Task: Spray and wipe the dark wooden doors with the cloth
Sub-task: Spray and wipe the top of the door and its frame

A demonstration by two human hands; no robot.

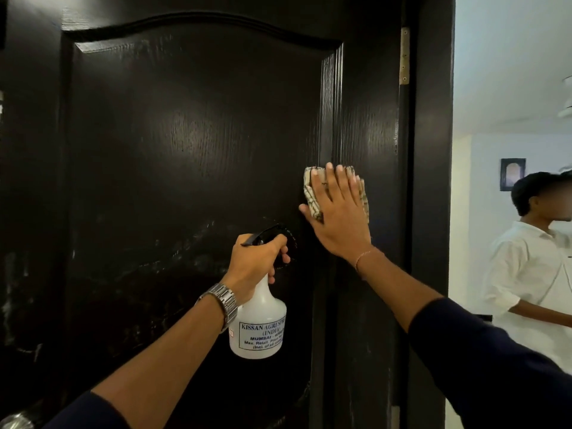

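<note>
I see the right hand (337, 218) flat, fingers (329, 181) straight, pressing the cloth (312, 205) onto the dark door (185, 134) beside its raised panel edge. The left hand (257, 261) grips the spray bottle (258, 323) near the door, likely kept ready.

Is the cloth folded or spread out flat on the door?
Folded: the cloth is a compact wad under the right hand, pressed against the door.

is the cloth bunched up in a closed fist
No, the right hand lies flat with straight fingers, pressing the folded beige patterned cloth against the dark wooden door.
</note>
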